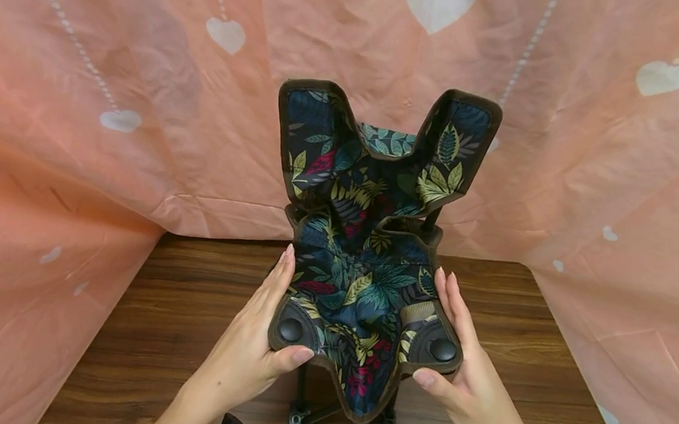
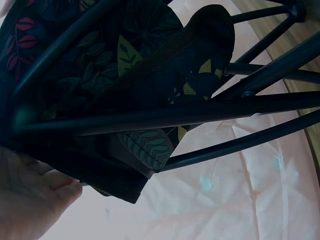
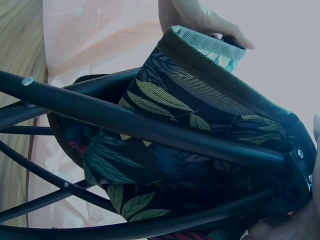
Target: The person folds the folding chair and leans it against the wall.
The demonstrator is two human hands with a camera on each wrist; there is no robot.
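A salmon-pink backdrop cloth printed with pale hearts hangs behind and drapes down both sides of a dark wood-grain table. On the table, near its front edge, stands a small folding camp chair with a leaf-print fabric seat bound in brown trim, its two backrest corners rising like ears against the cloth.

Only the head view shows the seat's upper face and both hands at once. The left hand grips the chair's front left corner, fingers laid along the side edge and thumb curled over the top beside a round black cap. The right hand holds the front right corner the same way, thumb below the matching cap.

The wrist views show the underside instead. From the left wrist, the black metal frame tubes cross beneath the dark fabric, with the left hand's fingertips touching the seat's lower edge. From the right wrist, a tube with small rivets runs under the seat, and the far hand is seen clasping the opposite corner.
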